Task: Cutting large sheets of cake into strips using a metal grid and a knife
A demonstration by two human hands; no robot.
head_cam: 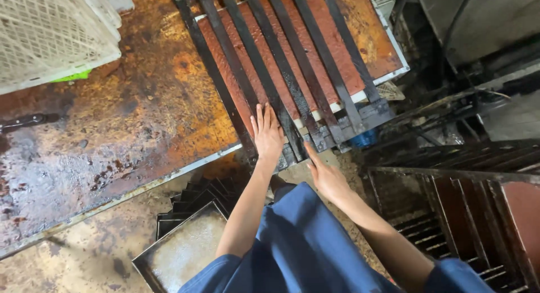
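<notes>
A black metal rack of long parallel bars point(292, 62) lies slanted across a rusty orange table point(140, 118), with reddish-brown strips between the bars. My left hand point(266, 134) rests flat, fingers together, on the near end of the rack. My right hand point(325, 175) sits at the rack's near edge, fingers extended against the frame end; whether it grips is unclear. Both forearms are bare, with blue sleeves at the bottom.
A white plastic lattice crate point(50, 34) stands at the table's far left. Stacked metal trays point(185, 242) sit on the floor below the table edge. Dark metal racks and shelving point(461, 208) fill the right side. The table surface looks wet and oily.
</notes>
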